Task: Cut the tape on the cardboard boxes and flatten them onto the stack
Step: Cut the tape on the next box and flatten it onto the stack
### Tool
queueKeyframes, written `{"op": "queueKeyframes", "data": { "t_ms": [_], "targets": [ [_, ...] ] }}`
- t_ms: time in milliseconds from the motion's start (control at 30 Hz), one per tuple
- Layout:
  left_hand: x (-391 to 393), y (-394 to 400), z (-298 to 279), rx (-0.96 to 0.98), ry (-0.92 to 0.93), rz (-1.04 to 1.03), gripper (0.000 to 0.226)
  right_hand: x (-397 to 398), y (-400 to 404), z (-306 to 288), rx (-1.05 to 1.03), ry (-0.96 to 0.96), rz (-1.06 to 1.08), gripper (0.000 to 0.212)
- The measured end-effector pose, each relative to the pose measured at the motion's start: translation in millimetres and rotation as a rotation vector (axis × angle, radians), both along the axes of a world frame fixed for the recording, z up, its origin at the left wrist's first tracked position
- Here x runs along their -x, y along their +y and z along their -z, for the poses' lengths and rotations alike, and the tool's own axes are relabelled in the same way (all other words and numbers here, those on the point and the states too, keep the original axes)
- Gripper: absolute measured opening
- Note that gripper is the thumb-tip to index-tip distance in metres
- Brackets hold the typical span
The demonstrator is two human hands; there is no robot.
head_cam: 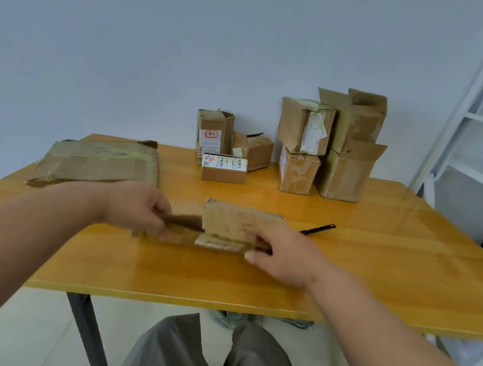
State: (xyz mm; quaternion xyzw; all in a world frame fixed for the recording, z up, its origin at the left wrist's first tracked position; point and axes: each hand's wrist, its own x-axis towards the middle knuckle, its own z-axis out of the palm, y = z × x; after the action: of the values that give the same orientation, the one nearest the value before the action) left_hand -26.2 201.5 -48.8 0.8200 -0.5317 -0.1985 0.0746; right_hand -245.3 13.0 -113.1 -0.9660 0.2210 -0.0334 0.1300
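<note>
I'm seeing soft, even daylight-ish lighting, nothing harsh. The table is throwing glare along its right side. Both hands, left hand and right hand, are smearing with motion blur. Wide-angle lens is bending the shelf at the right edge.

A partly collapsed cardboard box is held over the middle of the wooden table. Its left flap is gripped by the left hand; its right end is held by the right hand, fingers curled round the edge. A flattened cardboard stack is seen at the far left of the table. A dark cutter lies just beyond the right hand. Intact boxes stand at the back: a small group and a taller pile. White shelving is at right.
</note>
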Motion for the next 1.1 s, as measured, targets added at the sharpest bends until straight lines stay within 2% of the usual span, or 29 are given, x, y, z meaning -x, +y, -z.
{"op": "queueKeyframes", "data": {
  "t_ms": [100, 133, 267, 400, 467, 533, 667, 733, 800, 833, 933, 1000, 1100],
  "targets": [
    [-11.7, 4.3, -21.2, 0.323, 0.093, -0.126, 0.015, -3.2, -4.0, -40.9, 0.094, -0.123, 0.015, 0.029],
    [-13.4, 5.1, -27.4, 0.429, 0.15, -0.175, 0.016, -4.8, -5.7, -52.3, 0.175, -0.18, 0.014, 0.027],
    [-19.7, -2.3, -39.8, 0.735, 0.279, -0.339, 0.019, -16.4, -15.7, -74.4, 0.404, -0.511, 0.067, 0.036],
    [-31.6, -19.8, -30.6, 0.846, 0.259, -0.49, 0.023, -36.2, -28.8, -72.4, 0.57, -0.626, 0.21, 0.045],
    [-46.5, -26.6, -18.6, 0.818, 0.289, -0.572, 0.024, -45.7, -30.5, -67.1, 0.592, -0.618, 0.245, 0.051],
    [-60.7, -33.6, 1.1, 0.714, 0.265, -0.637, 0.024, -54.1, -28.5, -55.9, 0.526, -0.506, 0.174, 0.059],
    [-63.2, -50.1, 37.7, 0.39, -0.059, -0.654, 0.036, -67.7, -25.3, -1.0, 0.171, 0.042, -0.074, 0.066],
    [-52.1, -54.5, 52.4, 0.231, -0.215, -0.579, 0.062, -70.2, -27.8, 31.3, 0.033, 0.222, -0.058, 0.068],
    [-40.4, -55.1, 68.9, 0.102, -0.459, -0.399, 0.081, -70.3, -30.5, 51.2, 0.033, 0.259, -0.028, 0.069],
    [-34.5, -55.4, 77.2, 0.052, -0.501, -0.302, 0.082, -70.4, -31.0, 54.9, 0.051, 0.253, -0.019, 0.07],
    [-23.1, -56.0, 98.4, -0.094, -0.321, -0.19, 0.071, -70.8, -29.3, 55.0, 0.071, 0.25, -0.006, 0.07],
    [-24.4, -54.5, 102.1, -0.108, -0.258, -0.298, 0.078, -71.4, -28.1, 52.5, 0.068, 0.256, 0.009, 0.068],
    [-30.3, -43.4, 91.0, -0.139, -0.279, -0.513, 0.1, -71.6, -25.9, 51.0, 0.045, 0.263, 0.049, 0.064]
  ]
}}
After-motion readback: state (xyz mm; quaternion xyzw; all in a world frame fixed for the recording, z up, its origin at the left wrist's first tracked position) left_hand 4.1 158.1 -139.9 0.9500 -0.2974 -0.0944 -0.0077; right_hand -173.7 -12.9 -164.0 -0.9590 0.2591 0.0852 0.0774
